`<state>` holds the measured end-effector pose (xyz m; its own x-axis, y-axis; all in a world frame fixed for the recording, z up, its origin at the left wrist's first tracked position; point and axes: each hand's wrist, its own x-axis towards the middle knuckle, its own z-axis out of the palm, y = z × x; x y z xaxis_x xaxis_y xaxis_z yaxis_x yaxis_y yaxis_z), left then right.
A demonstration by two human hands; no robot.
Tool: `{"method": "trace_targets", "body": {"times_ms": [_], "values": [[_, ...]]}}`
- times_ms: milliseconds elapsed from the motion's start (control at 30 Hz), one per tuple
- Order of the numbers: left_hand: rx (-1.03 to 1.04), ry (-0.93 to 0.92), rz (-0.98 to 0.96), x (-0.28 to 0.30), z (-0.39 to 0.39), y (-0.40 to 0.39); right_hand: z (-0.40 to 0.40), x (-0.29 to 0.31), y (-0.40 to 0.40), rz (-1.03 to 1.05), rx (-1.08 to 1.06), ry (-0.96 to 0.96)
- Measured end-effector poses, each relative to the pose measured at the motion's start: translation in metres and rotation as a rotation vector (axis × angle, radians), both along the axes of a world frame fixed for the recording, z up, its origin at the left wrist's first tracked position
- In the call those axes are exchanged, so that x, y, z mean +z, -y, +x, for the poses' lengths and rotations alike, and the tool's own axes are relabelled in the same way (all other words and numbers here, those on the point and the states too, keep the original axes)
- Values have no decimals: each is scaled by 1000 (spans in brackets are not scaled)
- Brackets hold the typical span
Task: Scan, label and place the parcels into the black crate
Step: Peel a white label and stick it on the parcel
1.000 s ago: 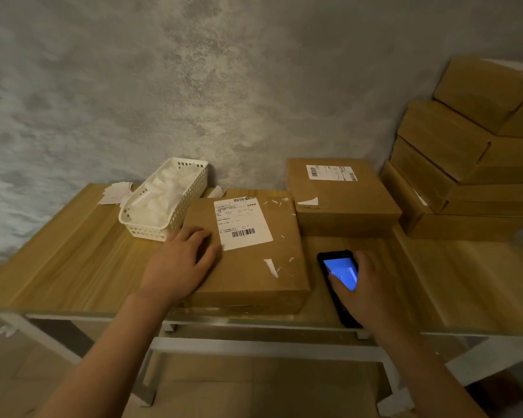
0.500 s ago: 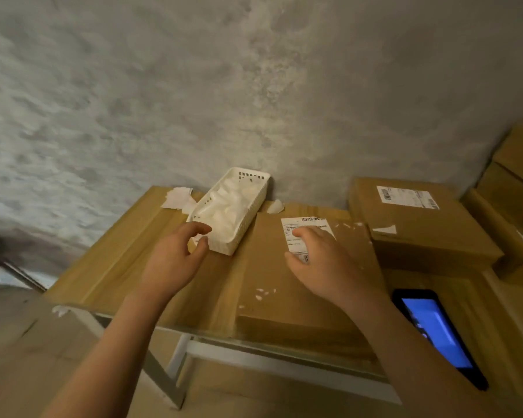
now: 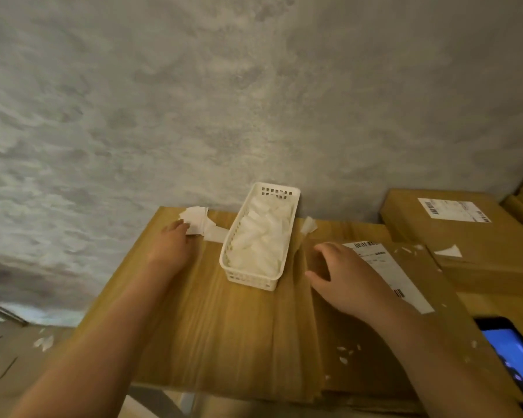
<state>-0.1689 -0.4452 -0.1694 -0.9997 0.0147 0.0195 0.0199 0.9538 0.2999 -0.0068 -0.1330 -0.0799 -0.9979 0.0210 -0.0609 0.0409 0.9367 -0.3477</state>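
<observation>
A: Left hand (image 3: pixel 171 244) status?
B: Laid flat on the wooden table (image 3: pixel 218 327), fingers extended. Fingertips are touching the near edge of a small stack of white labels (image 3: pixel 197 221) at the table's far left corner. Nothing is gripped; whether a label is being pinched can't be told, the frame is blurred.

A: Right hand (image 3: pixel 349 277)?
B: Rested on the nearest parcel (image 3: pixel 384 336), fingers loosely curved and spread, thumb pointed toward the basket. Nothing is held. The palm is set partly over the left edge of the printed shipping label (image 3: pixel 388 271) stuck on that parcel's top.

A: What's between the hands?
B: A white plastic basket (image 3: pixel 255 277), filled with crumpled white backing paper, is placed on the table just right of the left hand and just left of the right.

A: Other parcels?
B: A second parcel (image 3: pixel 465 245), already labelled, is seen beyond and to the right of the right hand, against the grey wall (image 3: pixel 254 101). A phone (image 3: pixel 512 356) with a blue screen is laid to the right of that hand's forearm, at the frame edge.

A: Black crate?
B: Not in frame.
</observation>
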Motion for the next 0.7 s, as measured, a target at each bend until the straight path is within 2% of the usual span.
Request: {"method": "trace_targets", "body": {"times_ms": [100, 267, 367, 433, 600, 700], "values": [[-60, 16, -55, -9, -21, 7, -2, -1, 0, 6, -27, 13], [-124, -92, -309, -7, -24, 9, -5, 0, 2, 20, -46, 8], [-122, -135, -359, -7, -23, 10, -6, 1, 2, 20, -44, 5], [-68, -171, -279, -5, -22, 11, -6, 2, 1, 7, -41, 15], [151, -261, 178, 8, -18, 16, -7, 3, -3, -21, -34, 29], [193, -386, 375, 29, -10, 16, -5, 6, -7, -66, -38, 20]]}}
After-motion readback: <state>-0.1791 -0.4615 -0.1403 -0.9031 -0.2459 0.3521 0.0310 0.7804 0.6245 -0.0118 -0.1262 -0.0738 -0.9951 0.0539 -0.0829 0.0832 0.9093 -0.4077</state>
